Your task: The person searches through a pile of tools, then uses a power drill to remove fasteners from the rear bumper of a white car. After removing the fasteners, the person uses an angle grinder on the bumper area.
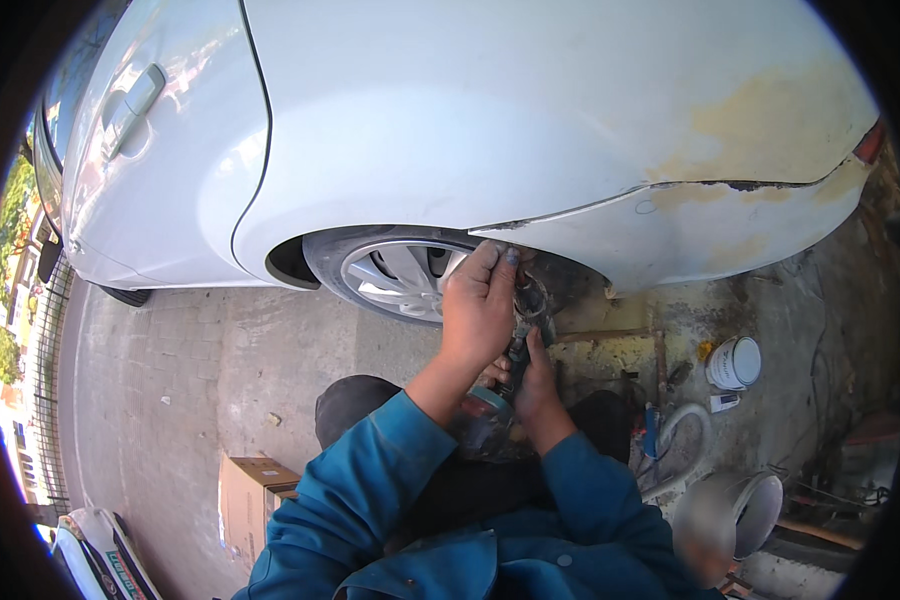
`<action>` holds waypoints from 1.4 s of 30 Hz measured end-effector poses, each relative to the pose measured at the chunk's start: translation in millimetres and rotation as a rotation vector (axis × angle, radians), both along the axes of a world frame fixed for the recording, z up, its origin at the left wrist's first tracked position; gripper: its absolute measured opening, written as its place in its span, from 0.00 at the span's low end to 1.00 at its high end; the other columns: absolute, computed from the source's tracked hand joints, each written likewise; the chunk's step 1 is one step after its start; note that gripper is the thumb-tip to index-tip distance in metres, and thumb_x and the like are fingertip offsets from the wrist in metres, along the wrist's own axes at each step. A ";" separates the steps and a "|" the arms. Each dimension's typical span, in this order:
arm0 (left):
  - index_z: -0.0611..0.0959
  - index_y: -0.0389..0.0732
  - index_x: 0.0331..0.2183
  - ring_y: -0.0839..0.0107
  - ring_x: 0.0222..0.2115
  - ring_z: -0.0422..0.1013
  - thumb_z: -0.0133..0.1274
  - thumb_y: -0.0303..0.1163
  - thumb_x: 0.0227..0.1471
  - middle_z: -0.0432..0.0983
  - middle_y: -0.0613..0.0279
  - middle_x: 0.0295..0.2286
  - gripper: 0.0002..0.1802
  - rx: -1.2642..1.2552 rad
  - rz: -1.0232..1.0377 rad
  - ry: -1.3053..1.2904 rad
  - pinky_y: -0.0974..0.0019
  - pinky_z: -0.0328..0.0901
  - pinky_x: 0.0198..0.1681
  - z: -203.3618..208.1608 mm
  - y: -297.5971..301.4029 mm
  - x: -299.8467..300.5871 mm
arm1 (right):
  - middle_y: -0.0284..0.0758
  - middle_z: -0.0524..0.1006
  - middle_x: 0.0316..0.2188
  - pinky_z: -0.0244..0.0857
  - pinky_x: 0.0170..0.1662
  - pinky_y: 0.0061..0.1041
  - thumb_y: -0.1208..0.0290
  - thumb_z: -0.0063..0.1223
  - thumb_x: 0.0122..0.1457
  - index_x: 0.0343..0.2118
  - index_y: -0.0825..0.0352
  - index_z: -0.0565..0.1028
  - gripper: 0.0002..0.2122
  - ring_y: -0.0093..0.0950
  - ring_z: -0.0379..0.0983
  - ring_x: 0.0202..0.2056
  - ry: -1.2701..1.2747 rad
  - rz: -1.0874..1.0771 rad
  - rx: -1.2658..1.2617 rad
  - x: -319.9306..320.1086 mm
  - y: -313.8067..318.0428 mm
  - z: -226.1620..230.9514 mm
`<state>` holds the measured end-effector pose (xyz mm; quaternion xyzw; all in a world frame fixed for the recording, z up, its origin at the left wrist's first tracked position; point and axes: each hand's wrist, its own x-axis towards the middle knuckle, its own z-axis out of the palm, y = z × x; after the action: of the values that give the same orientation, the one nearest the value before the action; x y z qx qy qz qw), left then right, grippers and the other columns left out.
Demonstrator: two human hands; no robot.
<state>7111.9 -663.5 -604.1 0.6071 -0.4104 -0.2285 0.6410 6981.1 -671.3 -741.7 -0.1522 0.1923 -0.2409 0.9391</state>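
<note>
A white car [390, 120] stands before me, with its rear wheel [400, 272] under the arch. My left hand [478, 300] is raised to the wheel arch, its fingers drawn together at the front corner of the rear bumper [700, 235]. What they pinch, if anything, is hidden. Lower down, my right hand [538, 385] is closed round a dark handheld tool [518, 352]. The tool points up toward the arch, close beside my left hand; its exact kind is hard to make out. Yellowish patches mark the bumper and the panel above it.
On the floor to the right are a white tin [734, 363], a pale hose [692, 412] and a large round metal container [755, 515]. A cardboard box [245, 505] sits at the lower left. My knees are bent beneath my arms, close to the wheel.
</note>
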 end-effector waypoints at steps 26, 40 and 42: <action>0.85 0.29 0.39 0.78 0.38 0.73 0.54 0.40 0.73 0.84 0.61 0.34 0.20 -0.021 -0.006 0.061 0.70 0.69 0.45 8.0 2.0 10.6 | 0.31 0.70 0.22 0.68 0.28 0.33 0.34 0.46 0.71 0.42 0.64 0.74 0.29 0.28 0.69 0.23 0.303 -0.139 -0.233 36.2 -28.9 20.1; 0.83 0.28 0.48 0.69 0.42 0.81 0.58 0.39 0.71 0.85 0.53 0.39 0.20 -0.176 -0.049 0.303 0.64 0.76 0.49 3.7 -6.5 16.5 | 0.30 0.69 0.21 0.67 0.27 0.31 0.32 0.46 0.70 0.42 0.63 0.72 0.30 0.27 0.69 0.22 0.252 -0.031 -0.203 26.0 -34.0 -0.7; 0.81 0.29 0.50 0.68 0.43 0.81 0.59 0.37 0.70 0.85 0.52 0.40 0.19 -0.248 -0.036 0.334 0.64 0.77 0.48 6.6 -8.9 17.3 | 0.30 0.69 0.21 0.67 0.27 0.32 0.32 0.47 0.70 0.42 0.62 0.72 0.30 0.27 0.69 0.22 0.243 -0.021 -0.191 29.4 -33.4 -1.1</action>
<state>7129.2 -672.5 -597.5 0.4698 -0.3340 -0.2850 0.7658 7010.6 -704.7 -742.8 -0.2668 0.2825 -0.2478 0.8875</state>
